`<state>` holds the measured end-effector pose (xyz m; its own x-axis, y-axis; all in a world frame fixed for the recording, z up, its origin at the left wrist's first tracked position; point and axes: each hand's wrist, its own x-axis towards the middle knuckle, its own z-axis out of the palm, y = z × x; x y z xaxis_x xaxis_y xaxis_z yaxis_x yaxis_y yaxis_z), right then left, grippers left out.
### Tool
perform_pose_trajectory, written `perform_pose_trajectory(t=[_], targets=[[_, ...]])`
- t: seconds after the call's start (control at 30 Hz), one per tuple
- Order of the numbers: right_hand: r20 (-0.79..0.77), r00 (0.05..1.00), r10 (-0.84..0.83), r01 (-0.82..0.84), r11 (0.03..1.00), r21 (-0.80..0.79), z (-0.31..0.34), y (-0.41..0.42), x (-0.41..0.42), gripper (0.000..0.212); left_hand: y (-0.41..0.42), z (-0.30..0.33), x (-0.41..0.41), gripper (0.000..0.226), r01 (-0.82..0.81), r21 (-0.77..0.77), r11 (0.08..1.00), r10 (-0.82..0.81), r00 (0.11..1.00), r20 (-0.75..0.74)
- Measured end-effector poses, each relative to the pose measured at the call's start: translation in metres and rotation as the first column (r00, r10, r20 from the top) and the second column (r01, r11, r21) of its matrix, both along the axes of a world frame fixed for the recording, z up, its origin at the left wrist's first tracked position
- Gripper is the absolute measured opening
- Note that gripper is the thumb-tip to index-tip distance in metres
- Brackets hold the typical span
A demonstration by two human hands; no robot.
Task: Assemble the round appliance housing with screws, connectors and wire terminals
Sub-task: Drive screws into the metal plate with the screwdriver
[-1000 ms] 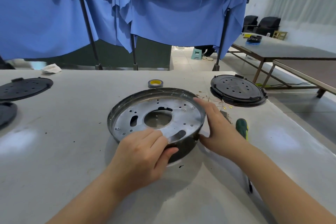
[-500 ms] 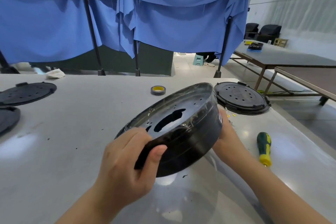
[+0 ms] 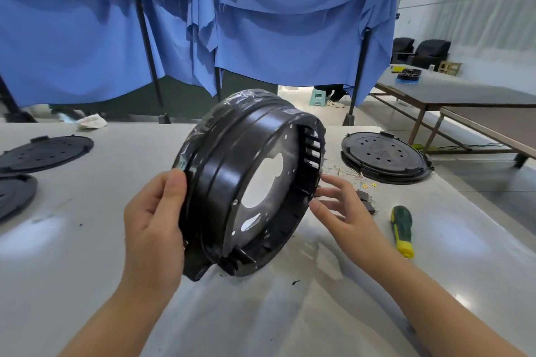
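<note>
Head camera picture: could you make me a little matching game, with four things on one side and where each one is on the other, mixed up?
Things:
1. round housing
2. screwdriver
3. crumpled white rag
4. black perforated lid

Places:
A. far edge of the table, left, by the blue curtain
B. lying flat on the table beyond the right hand
C. held tilted on edge by the left hand
D. on the table right of the right hand

Pairs: 1-C, 2-D, 3-A, 4-B

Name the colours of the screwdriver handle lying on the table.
Dark green with yellow trim, the screwdriver; clearest in the head view.
</note>
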<state>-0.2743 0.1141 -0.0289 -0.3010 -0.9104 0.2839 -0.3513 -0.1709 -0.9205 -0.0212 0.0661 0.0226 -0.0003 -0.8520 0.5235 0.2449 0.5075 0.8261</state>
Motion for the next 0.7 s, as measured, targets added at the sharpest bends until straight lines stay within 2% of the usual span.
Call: perform_pose_trajectory(t=[0.07, 0.2, 0.33, 0.4, 0.57, 0.7], targets=[[0.051, 0.998, -0.034, 0.035, 0.999, -0.017, 0.002, -0.001, 0.002, 0.04, -0.003, 0.0, 0.002, 0.053, 0.071, 0.077, 0.994, -0.066, 0.995, -0.068], [0.122, 0.991, -0.048, 0.05, 0.999, -0.015, 0.001, -0.003, 0.001, 0.043, -0.01, 0.002, 0.003, 0.037, 0.2, 0.227, 0.953, -0.16, 0.97, -0.183], [0.034, 0.993, -0.117, 0.118, 0.993, -0.026, 0.003, -0.002, -0.002, 0.016, -0.014, 0.006, 0.002, 0.046, 0.296, 0.324, 0.898, -0.227, 0.945, -0.234], [0.032, 0.988, -0.148, 0.149, 0.988, -0.05, 0.007, -0.001, -0.002, 0.011, -0.016, 0.006, 0.001, 0.049, 0.307, 0.357, 0.882, -0.225, 0.941, -0.254], [0.062, 0.983, -0.172, 0.178, 0.98, -0.094, 0.014, 0.004, 0.002, 0.014, -0.02, 0.005, -0.001, 0.052, 0.318, 0.393, 0.863, -0.207, 0.932, -0.299], [0.023, 0.973, -0.231, 0.232, 0.963, -0.134, 0.021, 0.008, 0.002, 0.016, -0.024, 0.003, 0.0, 0.049, 0.349, 0.413, 0.842, -0.226, 0.921, -0.317]])
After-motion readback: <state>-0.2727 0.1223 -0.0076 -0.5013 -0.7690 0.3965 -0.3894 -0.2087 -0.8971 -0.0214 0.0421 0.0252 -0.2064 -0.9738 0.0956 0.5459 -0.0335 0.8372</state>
